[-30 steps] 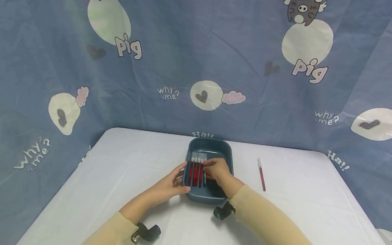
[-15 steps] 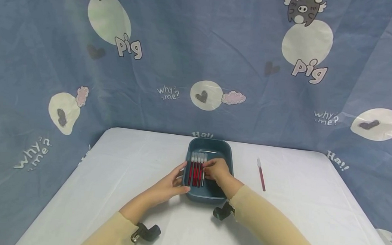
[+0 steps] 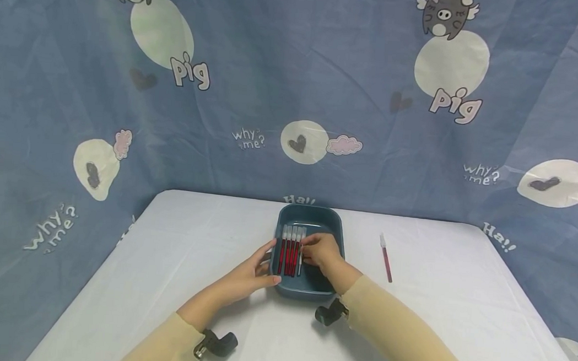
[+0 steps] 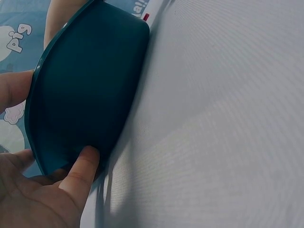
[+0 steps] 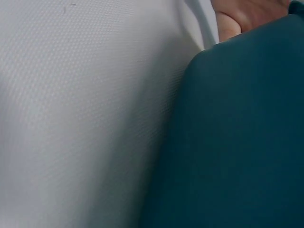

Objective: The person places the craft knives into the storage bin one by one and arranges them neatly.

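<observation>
A dark teal tray [image 3: 322, 218] sits at the middle of the white table. Inside, towards its left wall, several slim pen-like tools [image 3: 288, 258] with red shafts and translucent caps lie side by side, caps at the far end. At the right end of the row lies a silver-shafted capped tool [image 3: 299, 267], which my right hand [image 3: 321, 251] pinches; its middle is hidden by the fingers. My left hand [image 3: 251, 269] touches the outside left wall and rim with spread fingers, thumb [image 4: 85, 166] against the wall. Another red capped tool [image 3: 386, 261] lies on the table right of the tray.
White cloth covers the table [image 3: 435, 300]. A blue curtain [image 3: 373, 97] with pig prints hangs behind its far edge and along the sides. A dark wrist-camera mount sits at each sleeve cuff.
The near end of the silver tool has swung slightly left, closer to the red ones, under my right hand. My left hand and the tray have stayed in place.
</observation>
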The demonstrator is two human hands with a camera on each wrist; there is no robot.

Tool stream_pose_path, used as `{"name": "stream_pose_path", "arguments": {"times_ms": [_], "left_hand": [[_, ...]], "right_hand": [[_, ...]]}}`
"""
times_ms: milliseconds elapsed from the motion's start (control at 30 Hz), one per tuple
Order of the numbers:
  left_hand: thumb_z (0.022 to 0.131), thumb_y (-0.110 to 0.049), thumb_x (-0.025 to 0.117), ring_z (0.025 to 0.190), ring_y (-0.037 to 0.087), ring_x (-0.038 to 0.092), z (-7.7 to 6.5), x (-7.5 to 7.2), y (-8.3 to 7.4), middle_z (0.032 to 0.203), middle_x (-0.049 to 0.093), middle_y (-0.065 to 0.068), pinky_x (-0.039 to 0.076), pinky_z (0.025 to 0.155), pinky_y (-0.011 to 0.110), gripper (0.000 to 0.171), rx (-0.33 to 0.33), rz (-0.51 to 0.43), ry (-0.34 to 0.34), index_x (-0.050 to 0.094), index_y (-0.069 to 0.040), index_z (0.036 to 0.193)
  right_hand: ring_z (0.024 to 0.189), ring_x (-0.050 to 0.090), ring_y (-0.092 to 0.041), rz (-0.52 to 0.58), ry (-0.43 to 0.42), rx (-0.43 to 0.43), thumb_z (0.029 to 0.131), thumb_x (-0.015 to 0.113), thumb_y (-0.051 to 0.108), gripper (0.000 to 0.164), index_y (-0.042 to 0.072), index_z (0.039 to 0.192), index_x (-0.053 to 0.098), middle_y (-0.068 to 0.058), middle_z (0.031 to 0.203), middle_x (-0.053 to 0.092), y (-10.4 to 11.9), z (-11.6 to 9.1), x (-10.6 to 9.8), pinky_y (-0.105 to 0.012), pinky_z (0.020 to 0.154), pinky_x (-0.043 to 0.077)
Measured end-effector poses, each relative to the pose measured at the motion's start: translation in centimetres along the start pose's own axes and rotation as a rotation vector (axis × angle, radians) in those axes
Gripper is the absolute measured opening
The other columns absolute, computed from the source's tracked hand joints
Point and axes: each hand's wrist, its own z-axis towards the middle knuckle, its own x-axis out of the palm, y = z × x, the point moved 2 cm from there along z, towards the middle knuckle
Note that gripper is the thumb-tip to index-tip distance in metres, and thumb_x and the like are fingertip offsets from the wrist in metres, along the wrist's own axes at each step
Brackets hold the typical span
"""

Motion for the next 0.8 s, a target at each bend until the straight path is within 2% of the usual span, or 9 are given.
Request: {"name": "stream_pose_path", "arguments": {"times_ms": [233,367,600,800], "left_hand": [[0.092,-0.029,0.074,0.145,0.043,0.03,0.0,0.0,0.2,0.162,0.024,0.02,0.028,0.115,0.057,0.092,-0.016,0.023,-0.009,0.015,-0.029,0.162],[0.092,-0.029,0.074,0.145,0.043,0.03,0.0,0.1,0.3,0.162,0.024,0.02,0.027,0.116,0.058,0.092,-0.019,0.029,-0.006,0.014,-0.028,0.162],[0.091,-0.029,0.074,0.145,0.044,0.03,-0.1,0.0,0.2,0.162,0.024,0.021,0.028,0.115,0.059,0.093,-0.019,0.028,-0.011,0.014,-0.028,0.162],[0.09,-0.029,0.076,0.145,0.043,0.03,-0.1,-0.1,0.1,0.162,0.025,0.02,0.028,0.116,0.057,0.094,-0.019,0.032,-0.019,0.015,-0.028,0.162]], "right_hand": [[0.087,0.069,-0.024,0.021,0.015,-0.039,0.09,0.064,-0.008,0.02,-0.005,0.109,0.069,-0.016,0.101,0.069,0.6,-0.5,-0.5,-0.035,0.076,0.062],[0.094,0.069,-0.03,0.005,0.032,-0.094,0.092,0.064,-0.004,0.02,-0.005,0.111,0.069,-0.016,0.108,0.068,1.0,-1.1,-1.1,-0.039,0.079,0.061],[0.104,0.068,-0.027,-0.114,0.059,-0.189,0.094,0.067,0.004,0.023,-0.001,0.115,0.07,-0.015,0.118,0.068,2.8,-2.5,-3.2,-0.036,0.08,0.061],[0.105,0.068,-0.027,-0.178,0.085,-0.218,0.095,0.068,0.011,0.023,0.004,0.117,0.071,-0.015,0.122,0.068,3.6,-3.4,-5.3,-0.037,0.084,0.06]]}}
